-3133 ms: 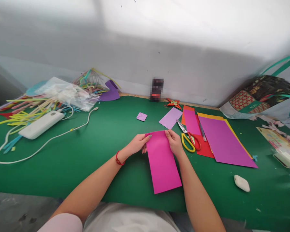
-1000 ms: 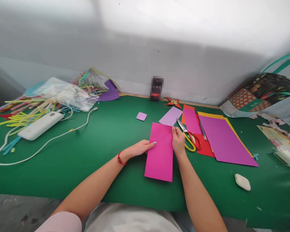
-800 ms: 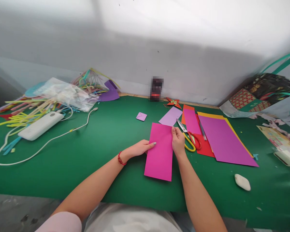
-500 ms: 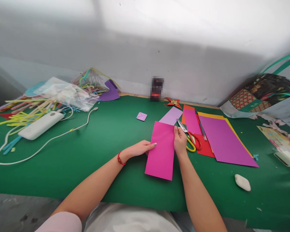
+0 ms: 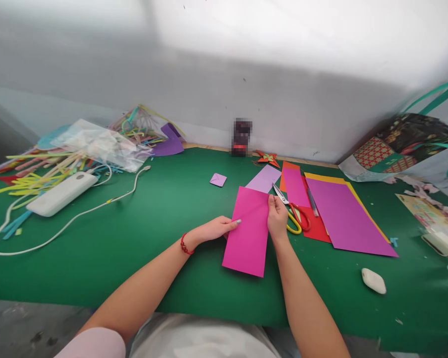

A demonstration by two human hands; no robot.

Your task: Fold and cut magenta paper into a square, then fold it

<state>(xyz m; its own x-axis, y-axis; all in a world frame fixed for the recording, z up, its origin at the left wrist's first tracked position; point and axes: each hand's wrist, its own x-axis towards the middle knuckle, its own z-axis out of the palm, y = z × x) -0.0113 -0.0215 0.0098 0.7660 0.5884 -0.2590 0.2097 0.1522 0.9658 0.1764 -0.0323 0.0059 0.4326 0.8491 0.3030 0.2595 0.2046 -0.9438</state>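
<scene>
A bright pink sheet of paper [image 5: 248,243] is held above the table between my two hands. My left hand [image 5: 220,228] grips its left edge, thumb on top and the other fingers mostly hidden beneath. On the upper right edge, my right hand [image 5: 277,216] pinches the sheet. Just right of that hand lie scissors [image 5: 294,226] with red and yellow handles, their blades a little apart. Behind the pink sheet rests a lilac paper strip [image 5: 264,178]. A small folded lilac square [image 5: 218,180] lies farther left.
Purple sheets [image 5: 353,214], a red sheet [image 5: 317,229] and a pen [image 5: 312,201] lie to the right. A white case [image 5: 374,281] is near the front right. On the left are a white power bank [image 5: 62,194] with cable and a heap of paper strips [image 5: 33,171].
Almost nothing differs. The whole view has shifted very slightly, and both hands keep the same hold on the pink sheet.
</scene>
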